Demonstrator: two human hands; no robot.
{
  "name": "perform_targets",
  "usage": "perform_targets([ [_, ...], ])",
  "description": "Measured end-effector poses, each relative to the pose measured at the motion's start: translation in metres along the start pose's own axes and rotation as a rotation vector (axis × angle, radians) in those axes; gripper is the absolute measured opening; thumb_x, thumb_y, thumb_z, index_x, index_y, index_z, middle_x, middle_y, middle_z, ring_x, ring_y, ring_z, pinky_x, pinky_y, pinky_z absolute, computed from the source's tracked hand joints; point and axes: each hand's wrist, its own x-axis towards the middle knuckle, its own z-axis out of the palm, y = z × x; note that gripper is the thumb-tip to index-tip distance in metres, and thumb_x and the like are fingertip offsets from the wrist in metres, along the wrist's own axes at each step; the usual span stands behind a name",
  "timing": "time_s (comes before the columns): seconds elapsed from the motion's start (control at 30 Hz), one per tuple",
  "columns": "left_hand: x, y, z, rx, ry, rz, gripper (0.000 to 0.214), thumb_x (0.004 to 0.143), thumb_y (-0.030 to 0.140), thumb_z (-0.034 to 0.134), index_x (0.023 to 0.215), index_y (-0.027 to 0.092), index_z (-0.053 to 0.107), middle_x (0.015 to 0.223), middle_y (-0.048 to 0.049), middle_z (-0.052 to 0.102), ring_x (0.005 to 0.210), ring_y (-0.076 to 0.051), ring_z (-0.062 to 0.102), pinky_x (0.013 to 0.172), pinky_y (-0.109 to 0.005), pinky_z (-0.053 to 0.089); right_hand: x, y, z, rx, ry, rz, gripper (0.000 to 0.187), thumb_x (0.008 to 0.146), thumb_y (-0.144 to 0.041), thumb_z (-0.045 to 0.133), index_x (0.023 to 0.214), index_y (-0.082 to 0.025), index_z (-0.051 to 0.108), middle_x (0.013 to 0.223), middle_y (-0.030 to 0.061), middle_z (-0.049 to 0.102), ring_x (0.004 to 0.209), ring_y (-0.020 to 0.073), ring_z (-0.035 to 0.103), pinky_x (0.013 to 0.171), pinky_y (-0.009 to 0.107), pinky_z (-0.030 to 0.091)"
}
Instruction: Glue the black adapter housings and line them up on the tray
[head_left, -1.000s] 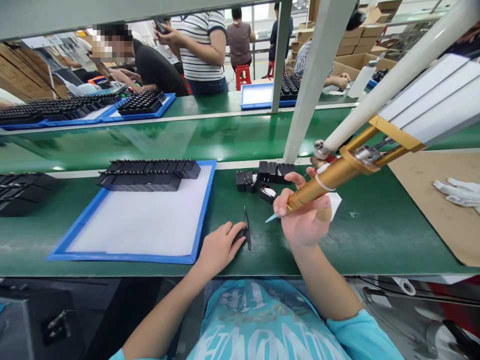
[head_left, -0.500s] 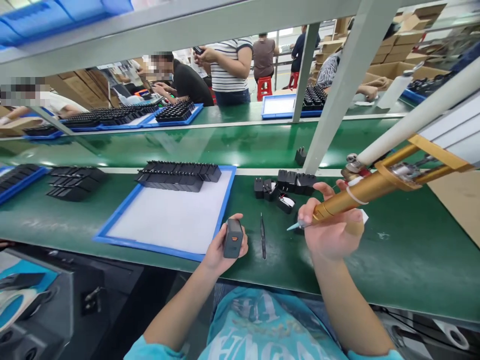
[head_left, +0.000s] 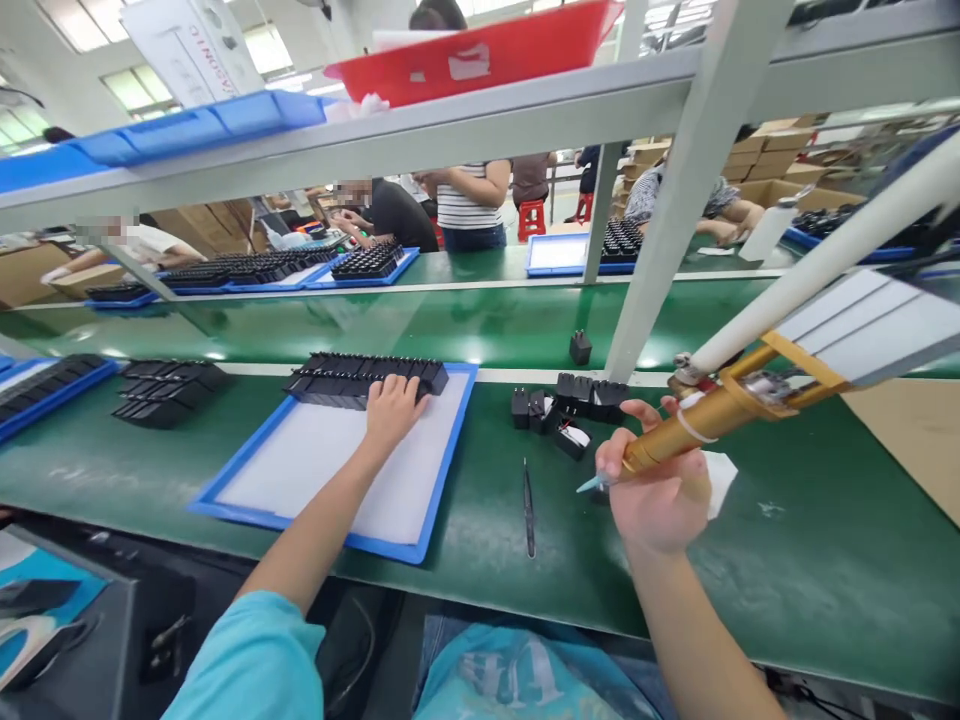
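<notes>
My left hand point(head_left: 394, 408) reaches over the right end of the front row of black plug chargers point(head_left: 330, 385), in a blue-rimmed tray point(head_left: 439, 490) lined with white. Its fingers are curled over a charger there, largely hidden beneath them. A gold glue dispensing gun point(head_left: 675, 432) lies in my right hand point(head_left: 656, 495), fingers wrapped round it. The gun's pale blue nozzle tip points left, above the bench. Between the tray and the gun lie black tweezers point(head_left: 529, 515). Beyond them is an open charger housing point(head_left: 572, 438) with white and red inside, by several other chargers point(head_left: 592, 395).
A white slanted post point(head_left: 667, 210) rises behind the chargers, and a shelf beam point(head_left: 450, 115) crosses above. One charger point(head_left: 580, 347) stands alone near the post. More stacked chargers point(head_left: 165, 388) are at the left. Co-workers sit and stand across the line.
My left hand has moved from in front of me, where it held a black charger, left and forward to the tray's row. My right hand still holds the gun. The view has tilted up.
</notes>
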Motion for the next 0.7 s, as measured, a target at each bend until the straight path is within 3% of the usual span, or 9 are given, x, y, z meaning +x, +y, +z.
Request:
perform_targets([
  [0.13, 0.009, -0.003, 0.005, 0.034, 0.097, -0.019, 0.043, 0.092, 0.038, 0.046, 0.126, 0.014, 0.056, 0.138, -0.0236, 0.047, 0.124, -0.041, 0.041, 0.097, -0.055, 0.030, -0.001, 0.002, 0.000, -0.004, -0.011, -0.006, 0.034, 0.085, -0.051, 0.051, 0.112, -0.030, 0.053, 0.108, 0.0030, 0.059, 0.049, 0.0086, 0.053, 0.048, 0.030, 0.045],
  [0.23, 0.025, 0.018, 0.003, -0.028, 0.148, -0.009, 0.049, 0.091, 0.043, 0.049, 0.133, 0.017, 0.050, 0.144, -0.0202, 0.042, 0.129, -0.041, 0.037, 0.101, -0.055, 0.029, -0.003, 0.002, 0.000, 0.006, -0.027, -0.009, 0.034, 0.087, -0.049, 0.050, 0.115, -0.031, 0.052, 0.110, 0.0036, 0.058, 0.051, 0.0084, 0.054, 0.048, 0.029, 0.045],
  [0.3, 0.048, 0.045, 0.004, -0.200, 0.084, 0.032, 0.055, 0.090, 0.046, 0.052, 0.136, 0.017, 0.046, 0.142, -0.0198, 0.044, 0.131, -0.040, 0.036, 0.104, -0.054, 0.029, -0.004, 0.002, 0.000, 0.016, -0.040, -0.011, 0.033, 0.088, -0.047, 0.050, 0.117, -0.032, 0.051, 0.111, 0.0034, 0.057, 0.052, 0.0083, 0.055, 0.049, 0.029, 0.045],
  [0.37, 0.078, 0.079, 0.012, -0.403, -0.060, 0.087, 0.061, 0.088, 0.045, 0.056, 0.139, 0.016, 0.042, 0.142, -0.0191, 0.044, 0.133, -0.037, 0.036, 0.108, -0.051, 0.029, -0.004, 0.004, 0.000, 0.025, -0.047, -0.024, 0.030, 0.089, -0.046, 0.050, 0.116, -0.032, 0.051, 0.112, 0.0033, 0.058, 0.052, 0.0081, 0.056, 0.050, 0.028, 0.046],
  [0.53, 0.153, 0.161, 0.055, -0.530, -0.258, 0.154, 0.076, 0.078, 0.047, 0.070, 0.139, 0.012, 0.042, 0.141, -0.0178, 0.049, 0.127, -0.030, 0.049, 0.103, -0.036, 0.041, -0.003, 0.011, -0.003, 0.023, -0.047, -0.052, 0.029, 0.089, -0.045, 0.050, 0.113, -0.029, 0.051, 0.114, 0.0050, 0.057, 0.054, 0.0073, 0.055, 0.051, 0.028, 0.045],
  [0.6, 0.171, 0.182, 0.070, -0.549, -0.320, 0.152, 0.072, 0.079, 0.047, 0.070, 0.136, 0.012, 0.045, 0.136, -0.0175, 0.053, 0.119, -0.028, 0.055, 0.097, -0.037, 0.046, -0.001, 0.014, -0.005, 0.022, -0.047, -0.056, 0.029, 0.089, -0.046, 0.051, 0.112, -0.028, 0.050, 0.115, 0.0053, 0.056, 0.054, 0.0073, 0.055, 0.051, 0.027, 0.044],
  [0.7, 0.185, 0.199, 0.078, -0.555, -0.389, 0.133, 0.049, 0.088, 0.043, 0.061, 0.126, 0.014, 0.053, 0.120, -0.0110, 0.062, 0.100, -0.023, 0.063, 0.087, -0.041, 0.053, 0.001, 0.016, -0.007, 0.028, -0.049, -0.058, 0.028, 0.089, -0.046, 0.051, 0.111, -0.028, 0.049, 0.114, 0.0053, 0.057, 0.054, 0.0075, 0.055, 0.051, 0.027, 0.044],
])
